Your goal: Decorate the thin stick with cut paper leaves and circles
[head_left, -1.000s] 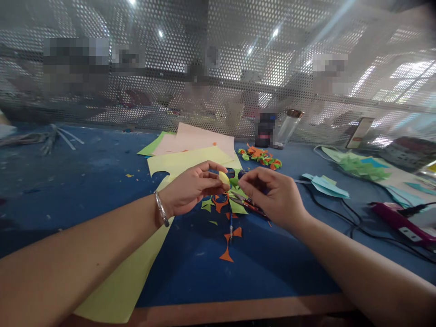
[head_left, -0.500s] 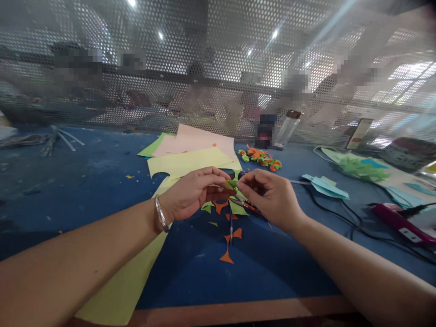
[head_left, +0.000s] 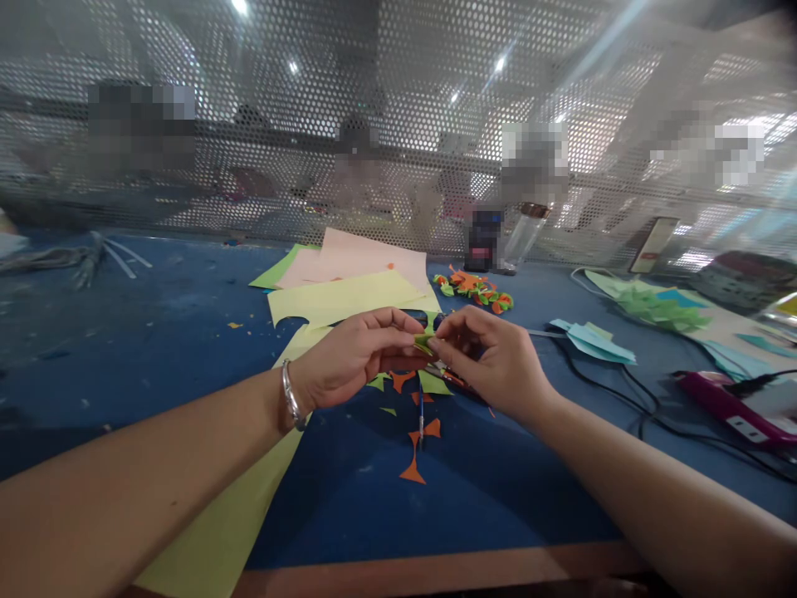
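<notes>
Between my two hands is a small piece of green paper [head_left: 423, 341], partly covered by fingers. My left hand [head_left: 367, 353], with a silver bracelet at the wrist, pinches its left side. The thumb and forefinger of my right hand [head_left: 491, 353] close on its right side. Below them on the table lie a pair of scissors [head_left: 453, 376], largely hidden by my right hand, and a thin blue pen-like tool [head_left: 421, 411]. Orange paper scraps [head_left: 413, 472] and green paper scraps [head_left: 439, 387] are scattered around these.
Yellow paper [head_left: 349, 297] and pink paper [head_left: 374, 253] lie behind my hands. Curled orange and green paper pieces [head_left: 476, 289] sit beyond. A clear bottle [head_left: 526, 237] stands near the perforated screen [head_left: 423, 75]. At right are blue paper pieces [head_left: 594, 342], black cables and a purple power strip [head_left: 740, 419].
The fingers of both hands have shifted slightly on the green paper, and it now looks flatter between them. My right hand has come a little to the left.
</notes>
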### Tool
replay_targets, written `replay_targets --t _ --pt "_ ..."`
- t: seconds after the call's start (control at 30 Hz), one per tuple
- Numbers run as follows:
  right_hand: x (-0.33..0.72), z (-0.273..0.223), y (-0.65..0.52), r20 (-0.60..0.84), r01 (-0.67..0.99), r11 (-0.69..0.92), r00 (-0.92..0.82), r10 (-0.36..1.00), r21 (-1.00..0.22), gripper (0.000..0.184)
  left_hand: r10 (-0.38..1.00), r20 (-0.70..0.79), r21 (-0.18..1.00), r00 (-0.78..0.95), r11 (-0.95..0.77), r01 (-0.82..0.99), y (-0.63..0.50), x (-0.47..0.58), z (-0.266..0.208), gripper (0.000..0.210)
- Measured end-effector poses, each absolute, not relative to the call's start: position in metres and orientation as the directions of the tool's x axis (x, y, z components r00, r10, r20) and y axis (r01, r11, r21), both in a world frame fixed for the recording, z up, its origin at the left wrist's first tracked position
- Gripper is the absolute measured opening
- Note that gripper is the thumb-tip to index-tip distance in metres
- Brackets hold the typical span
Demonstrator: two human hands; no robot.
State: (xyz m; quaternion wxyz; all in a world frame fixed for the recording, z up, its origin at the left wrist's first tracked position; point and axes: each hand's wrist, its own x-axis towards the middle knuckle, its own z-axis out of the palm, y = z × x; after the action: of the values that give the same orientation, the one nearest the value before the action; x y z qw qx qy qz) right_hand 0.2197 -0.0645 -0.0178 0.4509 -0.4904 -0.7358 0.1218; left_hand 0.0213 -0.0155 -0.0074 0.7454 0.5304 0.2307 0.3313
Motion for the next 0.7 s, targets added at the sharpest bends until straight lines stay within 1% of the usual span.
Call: replay_targets --t 0.17,0.27,0.43,0.5,0.63,0.7 --pt "0.2188 -0.0174 -0.0644 0.527 0.581 0.489 -0.119 0.842 -0.651 0.017 0.725 0.034 0.943 0.688 0.204 -0.261 -0.0171 0.0214 -0.0065 0.006" --pt "0.2183 -0.0175 -0.0655 0.524 0.573 0.501 -0.140 0.840 -0.649 0.015 0.724 0.041 0.945 0.689 0.196 -0.263 -0.0167 0.0207 -0.0063 0.007" --pt "0.2174 -0.0166 -0.0668 0.600 0.591 0.586 -0.205 0.773 -0.554 0.005 0.737 0.031 0.961 0.675 0.164 -0.223 -0.0176 0.0209 -0.0073 0.008" --pt "0.2171 -0.0161 -0.0663 0.624 0.593 0.616 -0.231 0.746 -0.518 0.004 0.757 0.021 0.968 0.653 0.147 -0.202 -0.0190 0.0216 -0.0077 0.008" --pt "0.2170 -0.0160 -0.0649 0.640 0.612 0.621 -0.230 0.733 -0.490 0.004 0.811 -0.039 0.975 0.583 0.158 -0.154 -0.0224 0.0233 -0.0077 0.013" --pt "0.2173 -0.0161 -0.0646 0.639 0.620 0.614 -0.225 0.735 -0.489 0.004 0.836 -0.041 0.981 0.548 0.139 -0.138 -0.0239 0.0243 -0.0074 0.015"
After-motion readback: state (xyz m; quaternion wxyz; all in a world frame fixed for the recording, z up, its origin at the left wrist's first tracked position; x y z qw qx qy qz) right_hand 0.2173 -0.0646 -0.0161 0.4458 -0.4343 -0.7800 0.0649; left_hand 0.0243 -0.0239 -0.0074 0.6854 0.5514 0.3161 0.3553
